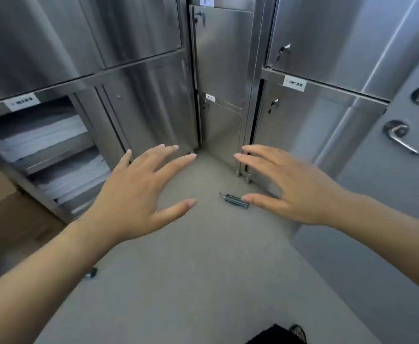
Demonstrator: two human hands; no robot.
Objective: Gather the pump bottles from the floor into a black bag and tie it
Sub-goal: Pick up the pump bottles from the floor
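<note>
A small dark pump bottle lies on its side on the grey floor, near the cabinet corner. Part of another dark bottle shows just under my left forearm. My left hand and my right hand are both held out in front of me above the floor, fingers spread and straight, holding nothing. My right thumb tip overlaps one end of the lying bottle in the picture. No black bag can be made out with certainty; a dark shape sits at the bottom edge.
Stainless steel lockers fill the corner ahead and to both sides. An open compartment on the left holds stacked white sheets. A grey door with a lever handle is on the right. A shoe shows at the bottom.
</note>
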